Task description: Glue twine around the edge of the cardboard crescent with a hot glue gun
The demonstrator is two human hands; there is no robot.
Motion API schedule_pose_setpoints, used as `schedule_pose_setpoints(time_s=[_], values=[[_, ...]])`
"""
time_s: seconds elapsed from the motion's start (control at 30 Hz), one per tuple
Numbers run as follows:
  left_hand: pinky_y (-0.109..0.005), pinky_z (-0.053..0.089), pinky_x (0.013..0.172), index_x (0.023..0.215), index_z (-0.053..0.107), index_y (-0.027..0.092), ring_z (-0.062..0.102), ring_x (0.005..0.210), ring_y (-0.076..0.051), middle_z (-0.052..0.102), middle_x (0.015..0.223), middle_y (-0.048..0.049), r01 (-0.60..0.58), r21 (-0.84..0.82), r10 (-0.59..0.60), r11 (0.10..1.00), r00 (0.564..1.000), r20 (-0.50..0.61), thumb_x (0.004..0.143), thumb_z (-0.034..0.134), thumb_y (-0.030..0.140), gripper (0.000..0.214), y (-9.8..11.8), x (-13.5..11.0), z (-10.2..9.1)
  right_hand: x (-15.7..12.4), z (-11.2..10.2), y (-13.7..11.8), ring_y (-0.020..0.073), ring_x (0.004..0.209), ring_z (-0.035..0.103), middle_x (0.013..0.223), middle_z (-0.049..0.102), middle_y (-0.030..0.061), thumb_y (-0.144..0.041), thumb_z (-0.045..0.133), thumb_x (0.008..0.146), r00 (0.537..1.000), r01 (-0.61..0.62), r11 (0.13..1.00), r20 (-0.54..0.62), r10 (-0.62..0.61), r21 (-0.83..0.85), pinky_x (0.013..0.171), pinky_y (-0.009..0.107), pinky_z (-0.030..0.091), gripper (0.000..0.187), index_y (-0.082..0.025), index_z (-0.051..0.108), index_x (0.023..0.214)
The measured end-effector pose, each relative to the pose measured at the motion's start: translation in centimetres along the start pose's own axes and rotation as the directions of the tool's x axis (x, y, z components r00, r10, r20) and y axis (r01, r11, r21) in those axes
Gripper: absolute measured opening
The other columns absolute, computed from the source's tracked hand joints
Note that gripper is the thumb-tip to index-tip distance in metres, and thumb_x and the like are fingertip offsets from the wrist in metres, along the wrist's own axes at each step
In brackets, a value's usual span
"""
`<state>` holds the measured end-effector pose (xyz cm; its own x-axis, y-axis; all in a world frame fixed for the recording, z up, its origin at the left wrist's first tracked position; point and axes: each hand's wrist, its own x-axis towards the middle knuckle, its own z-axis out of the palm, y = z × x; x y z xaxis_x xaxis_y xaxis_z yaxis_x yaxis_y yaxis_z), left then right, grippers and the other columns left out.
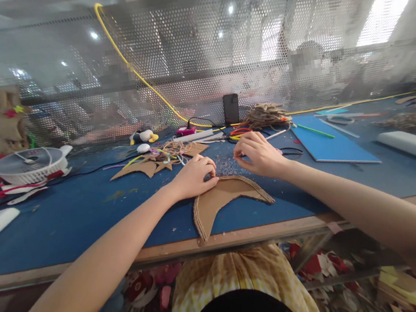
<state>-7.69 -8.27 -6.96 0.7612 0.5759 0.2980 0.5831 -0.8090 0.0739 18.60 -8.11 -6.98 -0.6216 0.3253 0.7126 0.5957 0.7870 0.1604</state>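
A brown cardboard crescent (221, 195) lies on the blue tabletop near its front edge, horns pointing toward me, with twine-like ridges along its outer rim. My left hand (196, 174) is curled over the crescent's upper left rim, thumb and fingertips closed against it. To the right and a little above the rim, my right hand (258, 155) is raised with thumb and fingers pinched together, apart from the crescent. Whatever may be between those right fingertips is too small to make out. Fine scraps (228, 163) are scattered on the table between my hands.
Cut cardboard pieces (136, 169) and tangled cords lie at back left, near a white round fan (31, 165). A phone (231, 109) stands against the perforated metal screen beside a twine bundle (266, 115). A blue board (332, 143) with a green stick lies right.
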Motion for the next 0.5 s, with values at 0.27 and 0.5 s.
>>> schedule_pose_setpoints(time_s=[0.27, 0.5], values=[[-0.047, 0.042, 0.102, 0.076, 0.068, 0.018, 0.054, 0.109, -0.028, 0.067, 0.112, -0.0089, 0.018, 0.026, -0.018, 0.999, 1.000, -0.010, 0.093, 0.056, 0.036, 0.027, 0.02, 0.01, 0.13, -0.06, 0.11, 0.31, 0.0267, 0.096, 0.052, 0.087, 0.065, 0.0089, -0.031, 0.051, 0.099, 0.998, -0.056, 0.998, -0.020, 0.055, -0.041, 0.088, 0.041, 0.041, 0.017, -0.022, 0.060, 0.088], [-0.046, 0.043, 0.101, 0.074, 0.069, 0.018, 0.053, 0.110, -0.029, 0.068, 0.114, -0.0076, 0.049, 0.053, -0.048, 0.997, 0.999, -0.016, 0.092, 0.060, 0.035, 0.026, 0.04, 0.03, 0.30, 0.06, -0.07, 0.19, 0.0259, 0.099, 0.051, 0.088, 0.067, 0.0088, -0.031, 0.044, 0.102, 0.999, -0.034, 0.996, 0.029, 0.037, -0.083, 0.091, 0.041, 0.040, 0.028, -0.021, 0.063, 0.084]])
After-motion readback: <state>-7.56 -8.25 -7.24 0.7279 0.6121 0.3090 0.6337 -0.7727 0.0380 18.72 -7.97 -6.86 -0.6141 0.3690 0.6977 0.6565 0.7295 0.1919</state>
